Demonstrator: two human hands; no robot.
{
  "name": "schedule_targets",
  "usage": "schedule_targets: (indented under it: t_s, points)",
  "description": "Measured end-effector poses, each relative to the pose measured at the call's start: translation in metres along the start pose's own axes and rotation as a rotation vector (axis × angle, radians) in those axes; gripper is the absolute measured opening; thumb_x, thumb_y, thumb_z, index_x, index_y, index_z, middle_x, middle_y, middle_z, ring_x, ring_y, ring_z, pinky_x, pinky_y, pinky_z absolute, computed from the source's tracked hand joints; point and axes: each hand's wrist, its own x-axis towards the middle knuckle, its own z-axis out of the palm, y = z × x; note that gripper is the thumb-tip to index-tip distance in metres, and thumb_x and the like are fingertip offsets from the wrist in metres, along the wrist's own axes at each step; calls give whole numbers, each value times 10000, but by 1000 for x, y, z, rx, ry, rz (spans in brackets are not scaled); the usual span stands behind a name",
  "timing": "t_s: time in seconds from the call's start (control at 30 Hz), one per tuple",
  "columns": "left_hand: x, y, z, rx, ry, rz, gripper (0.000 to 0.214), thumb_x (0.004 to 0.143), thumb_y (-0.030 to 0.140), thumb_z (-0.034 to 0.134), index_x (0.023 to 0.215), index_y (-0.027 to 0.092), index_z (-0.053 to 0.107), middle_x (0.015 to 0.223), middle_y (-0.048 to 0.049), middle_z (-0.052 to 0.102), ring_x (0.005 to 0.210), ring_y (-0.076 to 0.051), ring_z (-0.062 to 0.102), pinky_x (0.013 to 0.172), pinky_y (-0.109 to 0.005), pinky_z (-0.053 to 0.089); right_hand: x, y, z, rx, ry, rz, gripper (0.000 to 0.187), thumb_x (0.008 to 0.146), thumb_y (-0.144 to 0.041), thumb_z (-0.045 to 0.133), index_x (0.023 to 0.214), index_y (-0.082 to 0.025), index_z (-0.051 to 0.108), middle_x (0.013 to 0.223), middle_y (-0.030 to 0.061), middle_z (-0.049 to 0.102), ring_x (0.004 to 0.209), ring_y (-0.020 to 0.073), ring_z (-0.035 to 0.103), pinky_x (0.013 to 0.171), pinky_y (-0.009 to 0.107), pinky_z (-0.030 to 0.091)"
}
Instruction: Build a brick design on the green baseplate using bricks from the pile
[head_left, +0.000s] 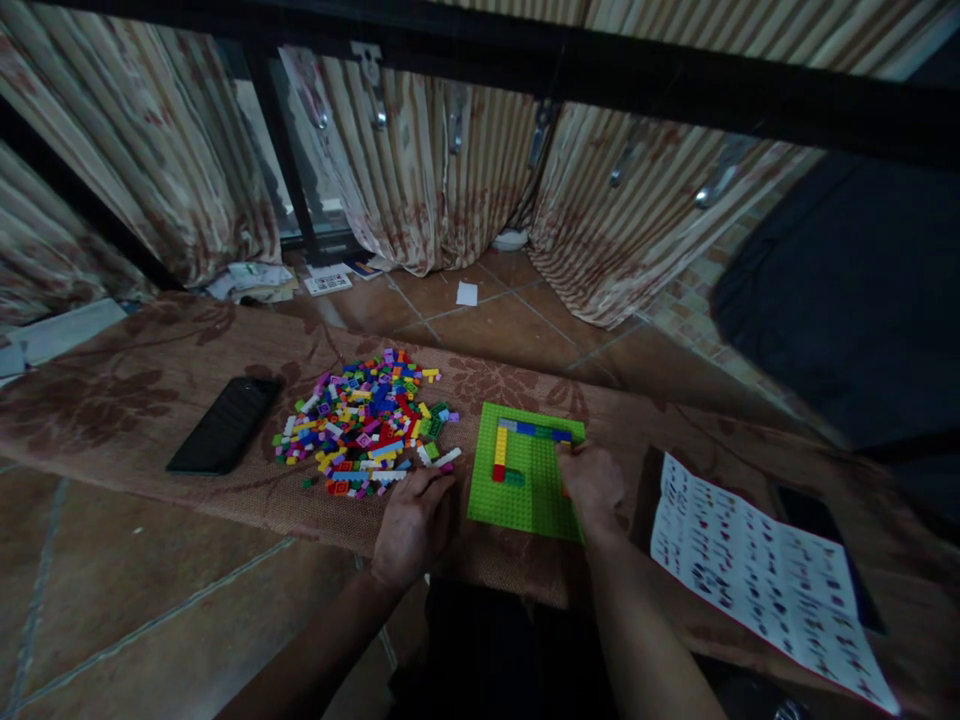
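Note:
A bright green baseplate (pixel 529 485) lies on a brown patterned bench (pixel 150 390). It carries a row of grey, blue and green bricks along its far edge and a yellow, red and green line on its left. My right hand (pixel 592 482) rests on the plate's right edge, fingers curled and pressing near the row's end; what they hold is hidden. My left hand (pixel 412 520) lies on the cloth at the near edge of a pile of small coloured bricks (pixel 367 420), fingers bent down onto them.
A black phone (pixel 225 425) lies left of the pile. A printed instruction sheet (pixel 757 575) rests at the right, partly over a dark flat object (pixel 814 515). Curtains, papers and tiled floor lie beyond the bench.

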Motion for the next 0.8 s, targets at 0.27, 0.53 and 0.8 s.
schedule_targets:
  t_s: [0.27, 0.53, 0.8]
  points:
    - [-2, 0, 0, 33, -19, 10, 252, 900, 143, 506, 1111, 189, 635, 1111, -93, 645, 1003, -231, 595, 852, -404, 524, -4, 2, -1, -28, -2, -3, 404, 858, -492, 496, 941, -191, 753, 885, 152, 730, 938, 319, 689, 842, 459, 486]
    - [-1, -1, 0, 44, -4, 25, 254, 887, 135, 515, 1108, 186, 630, 1096, -95, 648, 985, -231, 597, 841, -406, 531, -6, 4, -2, -16, 11, -27, 438, 844, -547, 511, 948, -195, 750, 894, 151, 732, 942, 324, 682, 823, 441, 485]
    - [0, 0, 1, 29, -4, 26, 263, 890, 129, 510, 1115, 189, 632, 1092, -95, 650, 990, -228, 600, 840, -400, 526, -3, 26, -11, 83, 39, -121, 501, 896, -534, 434, 984, -153, 746, 894, 160, 732, 866, 296, 684, 727, 358, 473]
